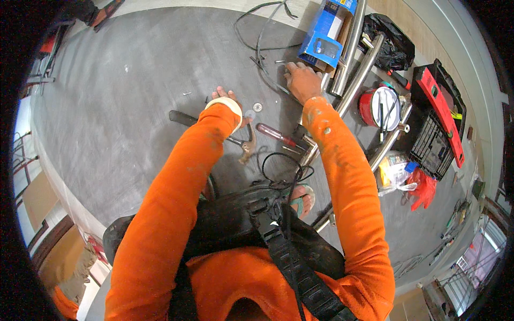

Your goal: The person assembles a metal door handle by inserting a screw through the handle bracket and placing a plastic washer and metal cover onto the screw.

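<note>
My left hand (227,98) is open over the grey floor, fingers stretched forward, with a cream band at the wrist. Under that forearm lies what looks like a claw hammer, with a dark grip (182,117) and a rusty head (248,147). A round metal disc (257,107) and a screwdriver with a clear red handle (276,134) lie to its right. Farther right, my right hand (303,83) reaches down beside a blue cardboard box (321,47), fingers slightly bent and holding nothing visible. A small screw (280,61) lies just beyond its fingers.
Shiny metal tubes (370,60) run along my right side. Past them are a red-and-white tub (379,107), a black toolbox (431,143) with a red spirit level (440,109), a black bag (390,41) and red gloves (424,191). A dark cable (259,40) curls ahead.
</note>
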Demonstrator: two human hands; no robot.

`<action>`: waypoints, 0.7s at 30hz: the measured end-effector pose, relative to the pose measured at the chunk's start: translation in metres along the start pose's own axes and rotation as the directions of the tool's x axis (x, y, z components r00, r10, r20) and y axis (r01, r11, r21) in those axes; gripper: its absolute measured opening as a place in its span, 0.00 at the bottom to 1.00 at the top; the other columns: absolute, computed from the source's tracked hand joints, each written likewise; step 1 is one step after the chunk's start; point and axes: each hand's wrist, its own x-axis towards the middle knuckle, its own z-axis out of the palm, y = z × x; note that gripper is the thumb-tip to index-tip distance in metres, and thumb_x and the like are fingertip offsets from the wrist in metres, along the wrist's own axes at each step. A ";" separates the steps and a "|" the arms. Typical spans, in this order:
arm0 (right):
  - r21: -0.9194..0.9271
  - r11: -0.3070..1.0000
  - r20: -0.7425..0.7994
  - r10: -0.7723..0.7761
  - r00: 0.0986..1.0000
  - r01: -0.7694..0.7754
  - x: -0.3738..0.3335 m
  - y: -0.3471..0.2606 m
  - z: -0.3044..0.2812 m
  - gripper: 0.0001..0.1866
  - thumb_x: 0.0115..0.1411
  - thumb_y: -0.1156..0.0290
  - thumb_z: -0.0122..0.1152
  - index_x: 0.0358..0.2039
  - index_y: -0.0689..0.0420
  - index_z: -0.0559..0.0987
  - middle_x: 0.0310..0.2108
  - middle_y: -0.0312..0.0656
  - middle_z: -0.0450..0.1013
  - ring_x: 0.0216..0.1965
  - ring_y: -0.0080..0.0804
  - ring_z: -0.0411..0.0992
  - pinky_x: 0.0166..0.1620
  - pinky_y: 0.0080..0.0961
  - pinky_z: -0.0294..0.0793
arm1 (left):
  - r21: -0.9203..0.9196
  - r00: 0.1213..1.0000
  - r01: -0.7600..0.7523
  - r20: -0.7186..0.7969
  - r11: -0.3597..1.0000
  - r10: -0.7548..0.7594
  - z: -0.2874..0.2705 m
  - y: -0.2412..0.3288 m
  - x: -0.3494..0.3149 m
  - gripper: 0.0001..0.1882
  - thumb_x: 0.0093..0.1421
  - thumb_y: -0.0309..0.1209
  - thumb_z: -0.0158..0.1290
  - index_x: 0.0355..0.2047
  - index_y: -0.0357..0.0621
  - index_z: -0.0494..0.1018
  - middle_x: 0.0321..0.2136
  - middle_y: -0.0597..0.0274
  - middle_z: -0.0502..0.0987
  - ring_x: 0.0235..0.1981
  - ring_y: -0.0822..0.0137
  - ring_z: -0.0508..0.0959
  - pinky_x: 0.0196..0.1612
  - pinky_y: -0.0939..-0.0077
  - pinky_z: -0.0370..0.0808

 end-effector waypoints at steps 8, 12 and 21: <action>0.088 0.989 0.088 0.108 0.990 -0.116 0.038 -0.014 0.004 0.17 0.58 0.62 0.44 0.48 0.49 0.69 0.30 0.49 0.74 0.34 0.48 0.73 0.37 0.44 0.70 | -0.095 0.999 0.041 0.025 0.995 -0.039 -0.003 0.002 0.004 0.55 0.46 0.65 0.46 0.60 0.34 0.42 0.59 0.28 0.37 0.60 0.33 0.40 0.61 0.50 0.43; 0.144 0.971 0.080 0.183 0.980 -0.193 0.048 -0.015 0.011 0.15 0.57 0.63 0.44 0.43 0.52 0.71 0.32 0.50 0.74 0.36 0.49 0.72 0.38 0.43 0.71 | -0.099 0.997 0.035 0.065 0.994 -0.029 -0.011 0.002 0.000 0.54 0.48 0.64 0.45 0.60 0.32 0.41 0.59 0.28 0.37 0.60 0.33 0.41 0.61 0.52 0.43; 0.661 0.747 0.010 0.085 0.996 -0.071 0.012 0.012 0.005 0.12 0.54 0.66 0.52 0.36 0.58 0.74 0.34 0.50 0.72 0.37 0.45 0.71 0.42 0.34 0.69 | -0.138 0.999 0.037 0.041 0.990 -0.031 -0.002 -0.002 0.004 0.55 0.45 0.64 0.48 0.61 0.35 0.42 0.59 0.29 0.35 0.60 0.32 0.39 0.60 0.49 0.44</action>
